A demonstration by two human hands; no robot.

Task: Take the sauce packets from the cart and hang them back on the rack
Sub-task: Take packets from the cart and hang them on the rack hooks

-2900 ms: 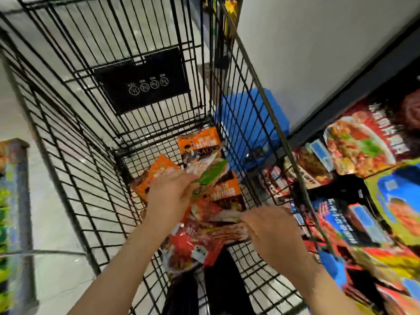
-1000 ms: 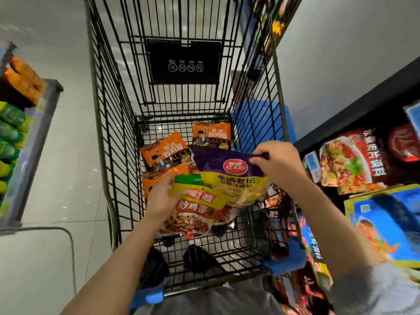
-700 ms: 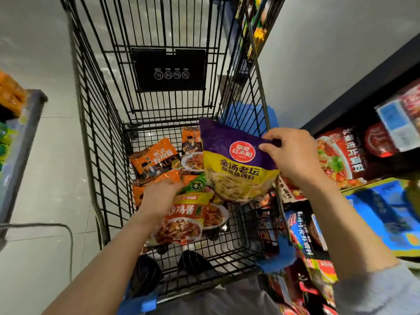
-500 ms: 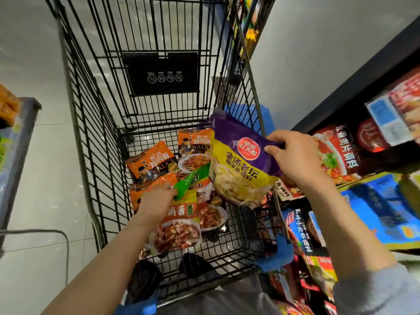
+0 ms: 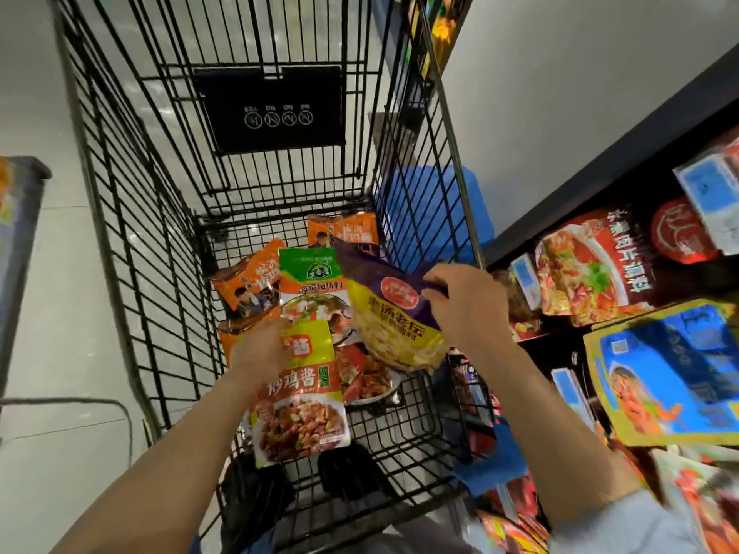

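Note:
Inside the black wire cart (image 5: 132, 249) my left hand (image 5: 260, 349) grips a yellow-and-red sauce packet (image 5: 302, 405) together with a green-topped packet (image 5: 312, 281) standing above it. My right hand (image 5: 466, 305) pinches the top corner of a purple-and-yellow packet (image 5: 394, 325), held tilted over the cart's right side. Orange packets (image 5: 252, 279) lie on the cart floor behind, and another orange packet (image 5: 344, 231) sits at the back. The rack (image 5: 612, 165) stands to the right, hung with packets.
A red packet (image 5: 592, 269) and a blue packet (image 5: 672, 373) hang on the rack beside the cart. A blue object (image 5: 468, 209) lies beyond the cart's right wall. A shelf edge (image 5: 24, 217) stands at the far left.
Both hands lifted packets out of the pile. The green-topped packet has swung upright in my left hand. My right hand holds the purple packet tilted near the cart's right side.

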